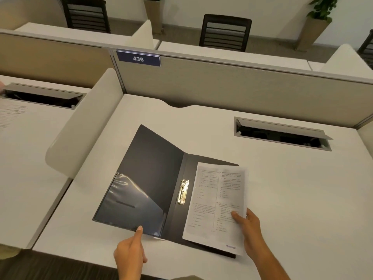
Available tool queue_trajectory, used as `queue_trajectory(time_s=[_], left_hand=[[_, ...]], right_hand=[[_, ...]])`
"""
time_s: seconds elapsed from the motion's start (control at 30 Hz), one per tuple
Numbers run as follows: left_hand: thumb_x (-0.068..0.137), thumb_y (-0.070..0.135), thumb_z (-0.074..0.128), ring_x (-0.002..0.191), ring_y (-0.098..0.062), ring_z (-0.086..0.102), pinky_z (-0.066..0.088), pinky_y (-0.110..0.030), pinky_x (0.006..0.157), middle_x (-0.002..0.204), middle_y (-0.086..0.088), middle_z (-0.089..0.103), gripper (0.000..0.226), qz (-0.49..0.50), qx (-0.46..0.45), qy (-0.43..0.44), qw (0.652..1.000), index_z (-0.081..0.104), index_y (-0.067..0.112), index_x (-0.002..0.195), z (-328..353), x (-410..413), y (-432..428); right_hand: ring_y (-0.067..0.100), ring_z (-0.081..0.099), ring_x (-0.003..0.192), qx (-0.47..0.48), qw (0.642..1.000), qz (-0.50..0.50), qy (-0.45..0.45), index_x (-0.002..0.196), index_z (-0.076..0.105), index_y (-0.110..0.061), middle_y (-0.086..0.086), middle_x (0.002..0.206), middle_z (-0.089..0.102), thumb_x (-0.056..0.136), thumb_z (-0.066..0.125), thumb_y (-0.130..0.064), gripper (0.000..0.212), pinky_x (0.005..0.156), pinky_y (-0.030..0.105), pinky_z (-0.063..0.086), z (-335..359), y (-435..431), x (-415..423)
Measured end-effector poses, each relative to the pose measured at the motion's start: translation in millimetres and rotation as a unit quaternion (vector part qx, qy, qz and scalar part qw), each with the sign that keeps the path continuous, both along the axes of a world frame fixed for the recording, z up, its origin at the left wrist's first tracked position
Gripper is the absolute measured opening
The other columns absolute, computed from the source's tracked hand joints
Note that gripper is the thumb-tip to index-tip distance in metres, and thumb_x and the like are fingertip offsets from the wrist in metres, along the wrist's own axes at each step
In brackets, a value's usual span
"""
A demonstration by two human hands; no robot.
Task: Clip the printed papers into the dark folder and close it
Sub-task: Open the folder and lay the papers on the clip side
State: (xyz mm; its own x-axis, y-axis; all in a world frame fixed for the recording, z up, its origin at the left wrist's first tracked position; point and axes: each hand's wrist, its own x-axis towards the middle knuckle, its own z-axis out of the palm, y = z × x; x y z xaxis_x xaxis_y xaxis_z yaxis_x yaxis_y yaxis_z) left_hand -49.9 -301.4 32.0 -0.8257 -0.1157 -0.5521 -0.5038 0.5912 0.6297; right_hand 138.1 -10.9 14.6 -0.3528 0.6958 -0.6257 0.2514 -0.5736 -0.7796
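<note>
The dark folder (149, 170) lies open on the white desk (292, 188), its left cover raised at a slant with a clear plastic pocket on the inside. A brass spring clip (183, 191) runs along the spine. The printed papers (218, 201) rest on the folder's right half, overhanging its right edge. My right hand (247, 225) grips their lower right edge, thumb on top. My left hand (131, 251) points one finger at the bottom edge of the left cover and touches it.
An open cable tray (282, 134) is set into the desk at the back right. A beige partition with a blue "436" label (138, 58) stands behind. A curved white divider (80, 122) bounds the left side. Chairs and plants are beyond.
</note>
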Motion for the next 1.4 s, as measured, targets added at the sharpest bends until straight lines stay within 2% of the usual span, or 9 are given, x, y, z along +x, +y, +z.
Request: queue_trajectory(time_s=[0.13, 0.23, 0.37, 0.47, 0.63, 1.13, 1.2, 1.3, 1.4], left_hand=[[0.100, 0.035, 0.069, 0.056, -0.026, 0.067, 0.064, -0.052, 0.070, 0.052, -0.008, 0.068, 0.054, -0.168, 0.072, 0.076, 0.980, 0.068, 0.012, 0.052, 14.2, -13.4, 20.8], [0.095, 0.044, 0.075, 0.076, -0.011, 0.073, 0.067, -0.040, 0.082, 0.082, 0.014, 0.079, 0.017, -0.350, 0.039, 0.132, 0.927, 0.082, 0.028, 0.092, 16.9, -45.4, 56.1], [0.093, 0.043, 0.079, 0.113, -0.016, 0.069, 0.060, -0.039, 0.103, 0.134, 0.008, 0.069, 0.066, -0.568, -0.065, 0.185, 0.799, 0.053, 0.034, 0.152, 9.9, -97.3, 109.8], [0.089, 0.042, 0.082, 0.124, -0.019, 0.063, 0.057, -0.040, 0.102, 0.141, 0.005, 0.059, 0.081, -0.671, -0.111, 0.196, 0.706, 0.042, 0.034, 0.159, 2.8, -123.7, 138.1], [0.075, 0.050, 0.090, 0.116, -0.016, 0.062, 0.056, -0.038, 0.091, 0.130, 0.009, 0.055, 0.088, -0.718, -0.126, 0.186, 0.659, 0.048, 0.037, 0.151, -12.8, -135.8, 153.2], [0.072, 0.061, 0.088, 0.107, -0.010, 0.061, 0.055, -0.035, 0.087, 0.112, 0.013, 0.061, 0.076, -0.692, -0.099, 0.145, 0.701, 0.065, 0.037, 0.140, -28.3, -139.5, 151.6], [0.081, 0.063, 0.081, 0.102, -0.009, 0.064, 0.056, -0.035, 0.089, 0.108, 0.014, 0.065, 0.058, -0.673, -0.025, 0.074, 0.735, 0.072, 0.036, 0.132, -24.9, -147.9, 149.2], [0.094, 0.058, 0.070, 0.099, -0.016, 0.071, 0.060, -0.030, 0.071, 0.106, 0.011, 0.074, 0.024, -0.583, 0.071, -0.014, 0.810, 0.079, 0.039, 0.107, -18.6, -156.1, 147.7], [0.101, 0.052, 0.064, 0.090, -0.019, 0.072, 0.060, -0.029, 0.065, 0.103, 0.004, 0.080, 0.025, -0.516, 0.089, -0.028, 0.852, 0.079, 0.033, 0.105, -14.6, -153.1, 157.1]], right_hand=[[0.041, 0.084, 0.102, 0.002, 1.000, 0.008, -0.012, 0.127, 0.075, -0.007, 0.016, 0.116, 0.086, 0.101, 0.074, -0.002, 0.026, 0.094, 0.065, 0.066, -7.9, -3.6, -5.1], [0.039, 0.085, 0.099, 0.021, 1.000, 0.012, -0.020, 0.126, 0.075, -0.010, 0.013, 0.115, 0.087, 0.101, 0.074, -0.003, 0.026, 0.090, 0.063, 0.068, -12.5, -8.0, -7.8], [0.036, 0.086, 0.099, 0.036, 0.999, 0.013, -0.019, 0.127, 0.075, -0.012, 0.010, 0.116, 0.087, 0.102, 0.074, -0.005, 0.026, 0.086, 0.056, 0.070, -16.0, -10.2, -8.1], [0.036, 0.086, 0.100, 0.037, 0.999, 0.010, -0.020, 0.127, 0.075, -0.013, 0.011, 0.118, 0.087, 0.102, 0.074, -0.006, 0.026, 0.087, 0.058, 0.070, -17.9, -9.7, -9.1], [0.034, 0.086, 0.098, 0.034, 0.999, 0.014, -0.014, 0.127, 0.075, -0.015, 0.007, 0.114, 0.088, 0.103, 0.075, -0.010, 0.025, 0.079, 0.050, 0.072, -15.3, -10.9, -8.1], [0.039, 0.085, 0.103, 0.026, 0.999, 0.045, -0.007, 0.130, 0.076, -0.011, 0.013, 0.118, 0.086, 0.101, 0.077, -0.012, 0.028, 0.092, 0.065, 0.067, -25.9, -1.1, -4.3], [0.040, 0.085, 0.103, 0.025, 0.999, 0.046, -0.004, 0.130, 0.076, -0.011, 0.013, 0.118, 0.086, 0.101, 0.077, -0.013, 0.029, 0.092, 0.065, 0.067, -25.7, -0.9, -3.9], [0.040, 0.085, 0.103, 0.024, 0.999, 0.046, -0.002, 0.129, 0.075, -0.010, 0.014, 0.117, 0.086, 0.101, 0.077, -0.012, 0.028, 0.092, 0.066, 0.067, -24.8, -0.9, -3.8], [0.040, 0.085, 0.102, 0.020, 0.999, 0.044, 0.001, 0.129, 0.075, -0.009, 0.014, 0.116, 0.087, 0.101, 0.077, -0.010, 0.028, 0.092, 0.065, 0.067, -23.6, 0.1, -3.4]])
